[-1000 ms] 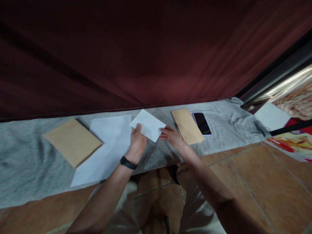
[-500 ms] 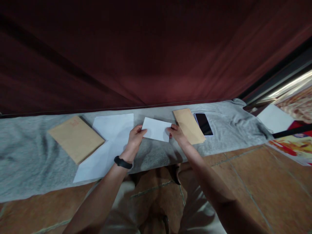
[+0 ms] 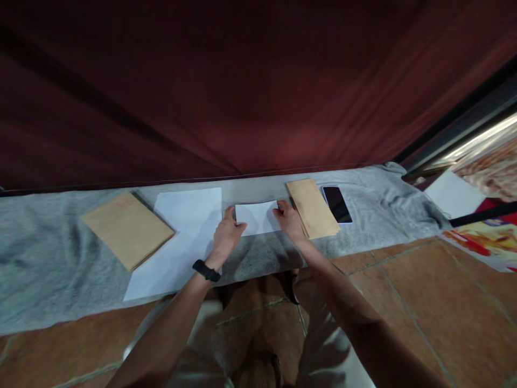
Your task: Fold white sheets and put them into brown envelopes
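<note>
Both hands pin the folded white paper (image 3: 257,217) flat on the grey cloth (image 3: 48,253): left hand (image 3: 226,236) pressing its left edge with thumb and fingertips, right hand (image 3: 289,219) its right edge (fingers together). If I press unevenly, the soft cloth could bunch and skew the crease, or my right hand could nudge the brown envelope (image 3: 312,207) into the phone (image 3: 336,204).

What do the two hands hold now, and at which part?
A small white paper: left hand at its left edge, right hand at its right edge.
</note>
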### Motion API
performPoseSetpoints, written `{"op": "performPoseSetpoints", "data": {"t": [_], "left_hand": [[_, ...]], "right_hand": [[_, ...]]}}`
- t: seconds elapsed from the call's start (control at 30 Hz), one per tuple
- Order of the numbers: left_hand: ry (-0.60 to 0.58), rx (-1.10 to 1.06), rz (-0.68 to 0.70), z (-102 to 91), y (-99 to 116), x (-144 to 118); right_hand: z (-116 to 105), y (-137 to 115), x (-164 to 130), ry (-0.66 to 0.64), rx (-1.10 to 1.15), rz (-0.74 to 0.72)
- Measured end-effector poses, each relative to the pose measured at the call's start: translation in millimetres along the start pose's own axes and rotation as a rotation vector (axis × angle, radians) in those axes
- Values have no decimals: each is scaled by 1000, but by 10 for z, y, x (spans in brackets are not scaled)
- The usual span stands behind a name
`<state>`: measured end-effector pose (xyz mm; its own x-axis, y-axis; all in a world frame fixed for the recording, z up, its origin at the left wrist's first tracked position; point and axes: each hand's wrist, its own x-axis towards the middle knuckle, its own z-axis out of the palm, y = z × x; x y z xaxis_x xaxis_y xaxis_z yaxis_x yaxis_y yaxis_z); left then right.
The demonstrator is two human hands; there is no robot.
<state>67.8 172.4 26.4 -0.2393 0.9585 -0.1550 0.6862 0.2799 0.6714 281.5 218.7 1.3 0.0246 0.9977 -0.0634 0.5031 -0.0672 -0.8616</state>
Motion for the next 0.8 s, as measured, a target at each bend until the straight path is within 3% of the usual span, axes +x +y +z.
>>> {"op": "performPoseSetpoints", "data": {"t": [0.2, 0.33, 0.4, 0.53, 0.67, 0.8], "left_hand": [[-68, 165, -53, -28, 102, -10], [-77, 285, -63, -29, 170, -51], [-68, 360, -42, -17, 166, -80], [40, 472, 119, 33, 101, -138], [183, 367, 393, 181, 73, -158], [107, 221, 543, 438, 90, -157]], "right_hand": [[62, -47, -36, 100, -344, -100], [84, -67, -80, 152, -480, -285], [146, -87, -132, 104, -484, -387], [354, -110, -278, -84, -489, -498], [499, -71, -373, -131, -573, -516], [516, -18, -397, -155, -650, -528]]}}
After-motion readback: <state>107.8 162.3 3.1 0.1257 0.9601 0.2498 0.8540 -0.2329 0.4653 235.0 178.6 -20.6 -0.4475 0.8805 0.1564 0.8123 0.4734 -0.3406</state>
